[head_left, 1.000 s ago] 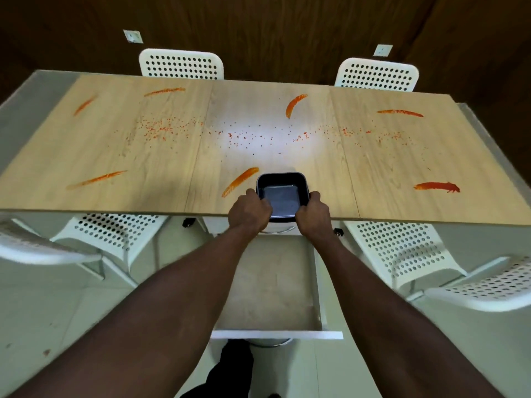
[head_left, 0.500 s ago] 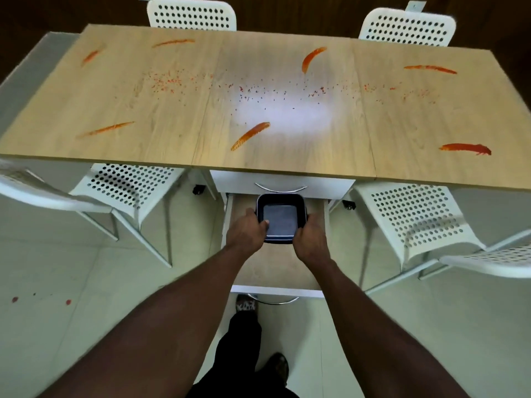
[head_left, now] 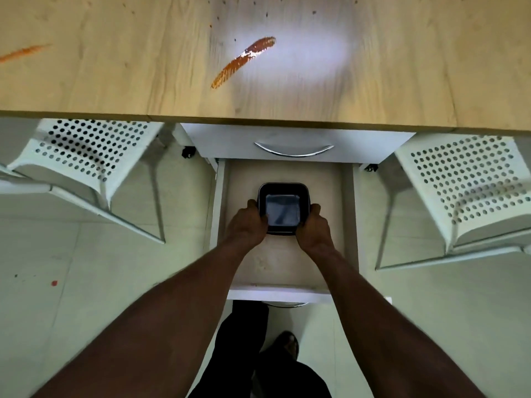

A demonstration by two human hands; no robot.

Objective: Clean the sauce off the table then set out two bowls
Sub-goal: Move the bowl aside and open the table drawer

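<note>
The wooden table (head_left: 373,81) fills the far side, its near edge overhanging two white perforated chairs (head_left: 86,150), one tucked in at each side. Between them a pale drawer (head_left: 284,271) stands pulled out beneath a closed drawer front with a curved metal handle (head_left: 293,150). The left hand (head_left: 247,225) and right hand (head_left: 314,229) each curl round an opposite side of a black square bowl (head_left: 283,209), gripping it within the open drawer, towards the back. An orange sauce streak (head_left: 242,62) lies on the tabletop, with dark specks beyond
</note>
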